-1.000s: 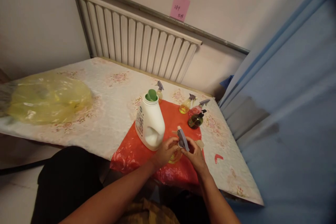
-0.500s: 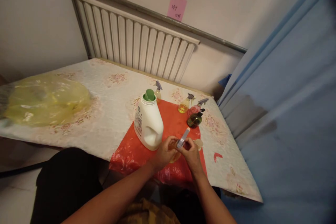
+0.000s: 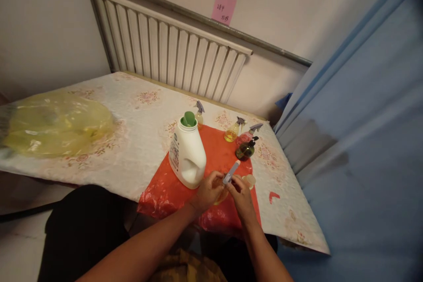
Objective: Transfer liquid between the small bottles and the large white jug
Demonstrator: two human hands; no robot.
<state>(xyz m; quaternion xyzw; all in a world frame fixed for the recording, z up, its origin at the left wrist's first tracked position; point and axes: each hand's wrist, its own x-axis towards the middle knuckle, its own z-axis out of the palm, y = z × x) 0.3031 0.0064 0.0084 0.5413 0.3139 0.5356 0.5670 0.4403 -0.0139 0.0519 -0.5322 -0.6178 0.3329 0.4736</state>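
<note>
Over the red plastic sheet (image 3: pixel 157 199), my left hand (image 3: pixel 207 192) is closed round the upper part of a small clear spray bottle (image 3: pixel 222 196), mostly covered by my fingers. My right hand (image 3: pixel 241 194) pinches the grey spray head (image 3: pixel 231 172) at the bottle's top, its nozzle end pointing away from me. Whether the head sits fully on the neck cannot be seen. Left of my hands stands a white jug (image 3: pixel 189 158) with a green spout (image 3: pixel 188 119) in its open mouth. A small translucent cup (image 3: pixel 250 180) is just beyond my right hand.
Behind are a spray bottle with yellow liquid (image 3: pixel 230 135), a pink one (image 3: pixel 243 138), a dark green pump bottle (image 3: pixel 244 151) and another sprayer (image 3: pixel 199 119). A yellow plastic bag (image 3: pixel 59 123) lies left on the flowered cloth (image 3: pixel 139 114). A blue curtain (image 3: pixel 357 141) hangs right.
My right hand has shifted slightly on the spray head, and more of the translucent cup shows beside it. The jug and the other bottles stay in place.
</note>
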